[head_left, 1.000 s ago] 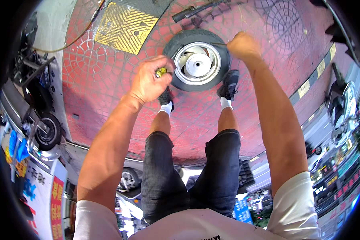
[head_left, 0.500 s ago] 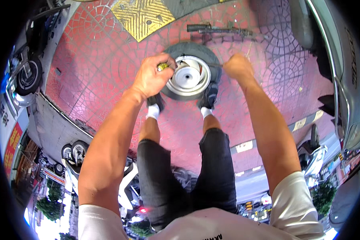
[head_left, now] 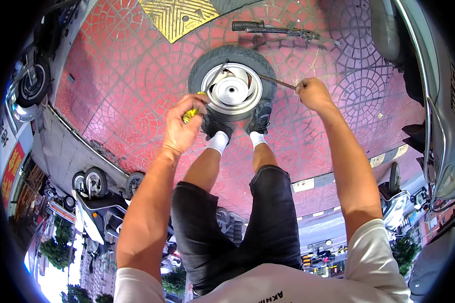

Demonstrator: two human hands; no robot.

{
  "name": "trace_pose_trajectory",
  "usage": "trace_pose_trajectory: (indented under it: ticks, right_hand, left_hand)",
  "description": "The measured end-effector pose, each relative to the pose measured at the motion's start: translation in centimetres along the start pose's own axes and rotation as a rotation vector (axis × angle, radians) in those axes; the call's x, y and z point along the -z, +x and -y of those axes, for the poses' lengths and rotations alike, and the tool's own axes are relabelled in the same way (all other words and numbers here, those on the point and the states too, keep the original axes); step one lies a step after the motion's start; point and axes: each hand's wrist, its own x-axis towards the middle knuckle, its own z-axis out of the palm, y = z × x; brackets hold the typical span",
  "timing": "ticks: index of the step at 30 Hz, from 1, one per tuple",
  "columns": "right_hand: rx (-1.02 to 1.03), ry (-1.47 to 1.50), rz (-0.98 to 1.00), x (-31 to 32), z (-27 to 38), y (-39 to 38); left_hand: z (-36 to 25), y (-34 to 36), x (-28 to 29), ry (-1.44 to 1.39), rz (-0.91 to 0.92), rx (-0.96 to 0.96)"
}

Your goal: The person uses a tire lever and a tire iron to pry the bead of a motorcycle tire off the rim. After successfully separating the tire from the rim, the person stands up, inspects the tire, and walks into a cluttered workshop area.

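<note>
A scooter wheel lies flat on the paving, its grey rim [head_left: 231, 103] inside a black tire [head_left: 199, 70]. My left hand [head_left: 183, 123] is closed around a yellow-handled tool [head_left: 189, 115], left of the wheel. Its metal shaft appears to run over the rim towards the far bead; the hand partly hides the handle. My right hand [head_left: 314, 94] grips a metal tire lever [head_left: 278, 82] at its outer end, right of the wheel. The lever's other end meets the rim's right edge. My dark shoes [head_left: 259, 117] are against the near side of the tire.
Beyond the wheel lies a detached handlebar part with a black grip [head_left: 247, 25]. A yellow ribbed plate [head_left: 179, 17] is on the ground at the far left. A grey vehicle body [head_left: 442, 101] borders the right. Parked motorbikes [head_left: 93, 202] stand left and behind.
My left hand has moved nearer to me, drawing the yellow handle away from the wheel. My right hand has shifted slightly right, and more of the tire lever shows. The view has shifted.
</note>
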Motion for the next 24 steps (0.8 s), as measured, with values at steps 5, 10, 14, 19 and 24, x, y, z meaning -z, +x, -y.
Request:
trace_pose_trajectory:
  ticks: [5, 10, 14, 19, 24]
  right_hand:
    - [0.235, 0.171, 0.028, -0.8, -9.0, 1.4]
    - [0.32, 0.031, -0.13, 0.2, -3.9, -6.2]
    - [0.436, -0.13, -0.181, 0.0, 3.5, -7.8]
    - [0.51, -0.382, -0.277, -0.7, 9.9, -5.4]
    - [0.57, -0.548, -0.256, -0.4, 13.8, -3.3]
  left_hand:
    - [0.9, -2.2, -1.7, -0.094, -0.121, 0.042]
    - [5.3, -5.9, -3.4, -0.273, -0.273, 0.014]
    - [3.9, -6.5, -3.8, -0.589, -0.429, 0.058]
    - [0.7, -7.1, -1.4, -0.506, -0.56, 0.03]
    - [0.6, -6.4, 0.6, -0.728, -0.536, 0.102]
